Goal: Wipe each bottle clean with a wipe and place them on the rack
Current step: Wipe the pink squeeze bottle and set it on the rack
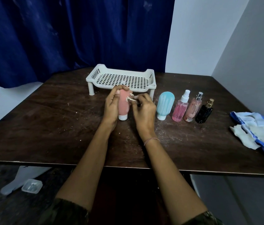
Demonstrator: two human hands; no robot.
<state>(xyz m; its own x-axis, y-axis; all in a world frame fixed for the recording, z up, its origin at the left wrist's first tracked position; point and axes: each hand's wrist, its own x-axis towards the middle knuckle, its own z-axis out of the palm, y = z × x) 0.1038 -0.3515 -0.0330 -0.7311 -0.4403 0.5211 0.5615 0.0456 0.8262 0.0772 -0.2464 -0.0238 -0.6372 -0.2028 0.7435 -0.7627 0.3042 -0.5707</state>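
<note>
A: So, where is the pink bottle (123, 105) now?

B: It stands on its white cap on the table (47, 120), just in front of the rack (150, 77). The left hand (111, 108) grips it from the left side, with the fingers curled over the upper end.

A: And the wipe (130, 99)?

B: It is a small crumpled piece. The right hand (144, 112) pinches it between thumb and fingertips and holds it against the upper right side of the pink bottle.

A: What stands to the right of the hands?

B: A row of four: first a blue bottle (165, 105) on its white cap, then a pink spray bottle (180, 110), then a clear perfume bottle (193, 109) with a silver top, and last a black bottle (204, 113) with a gold top. They are close together, upright, and apart from the hands.

A: Can you read any label?

B: No. The bottles are too small to tell. Far right lies a blue pack of wipes (261, 140), open, with white sheets on it. Its label has print, but it is too blurred to read.
</note>
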